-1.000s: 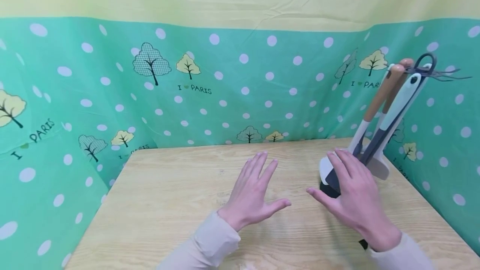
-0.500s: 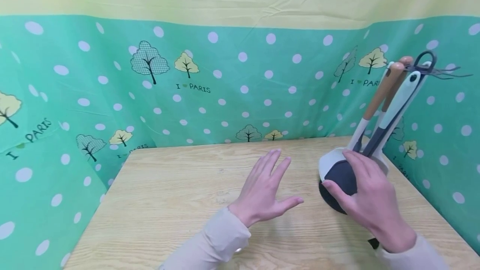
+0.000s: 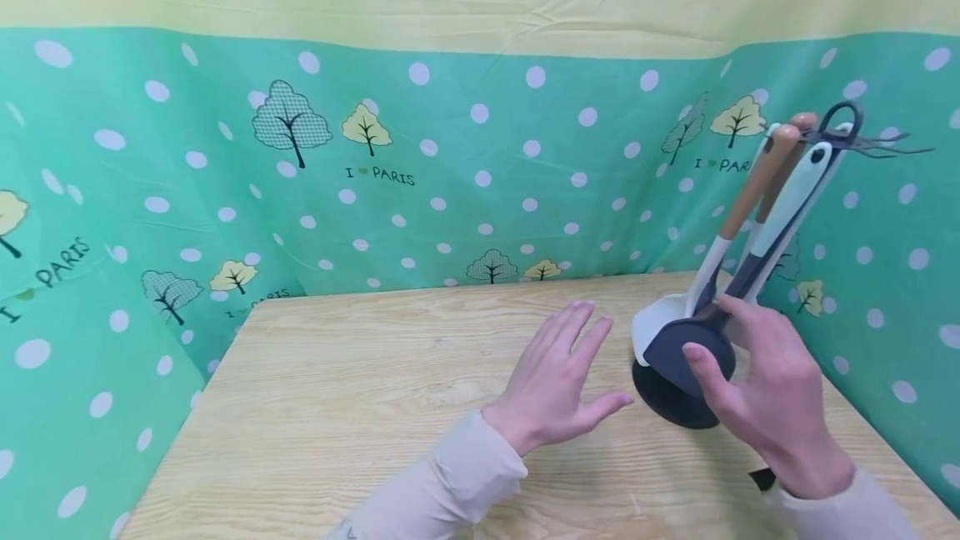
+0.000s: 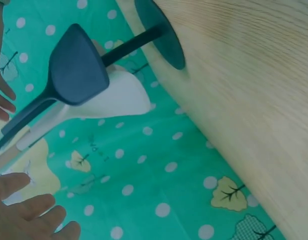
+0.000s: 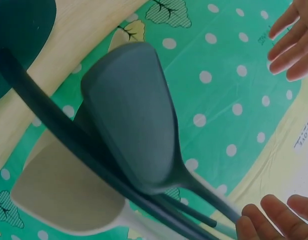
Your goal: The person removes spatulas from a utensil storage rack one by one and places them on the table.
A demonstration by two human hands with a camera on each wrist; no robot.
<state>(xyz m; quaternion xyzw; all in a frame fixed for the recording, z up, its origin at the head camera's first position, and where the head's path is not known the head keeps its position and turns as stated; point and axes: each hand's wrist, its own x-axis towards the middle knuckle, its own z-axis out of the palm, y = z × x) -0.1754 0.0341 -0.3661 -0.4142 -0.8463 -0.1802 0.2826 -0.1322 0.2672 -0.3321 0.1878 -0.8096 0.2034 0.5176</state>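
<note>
Dark-grey spatula (image 3: 686, 352) just beside the right fingers (image 3: 756, 325)

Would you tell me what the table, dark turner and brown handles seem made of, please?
The table looks like wood or wood-print laminate, satin, with visible grain. The dark turner seems matte silicone or nylon: evenly dark, without glare. The brown handles may be smooth wood, judging by colour, or plastic.
</note>
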